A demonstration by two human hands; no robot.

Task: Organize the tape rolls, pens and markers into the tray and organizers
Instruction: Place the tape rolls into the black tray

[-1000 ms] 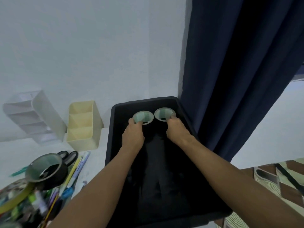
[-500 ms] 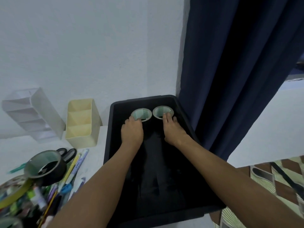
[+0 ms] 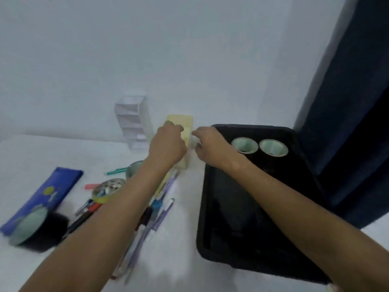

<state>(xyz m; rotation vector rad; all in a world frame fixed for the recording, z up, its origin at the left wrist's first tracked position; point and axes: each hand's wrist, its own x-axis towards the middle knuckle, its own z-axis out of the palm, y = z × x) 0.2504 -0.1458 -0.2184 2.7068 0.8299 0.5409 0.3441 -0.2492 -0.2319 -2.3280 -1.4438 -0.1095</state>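
Observation:
My left hand curls over the left side of the yellow organizer, which stands by the wall. On the organizer's right side, my right hand has thumb and fingers spread at the wall of it. Two pale green tape rolls lie side by side at the far end of the black tray, free of both hands. Several pens and markers lie in a heap under my left forearm. The view is blurred.
A clear organizer stands left of the yellow one. A black tape roll, a yellow tape roll and another roll lie on the white table near a blue pouch. A dark curtain hangs right of the tray.
Both hands left the two tape rolls in the tray and moved left to the yellow organizer. The view swung left, so the tray now sits on the right.

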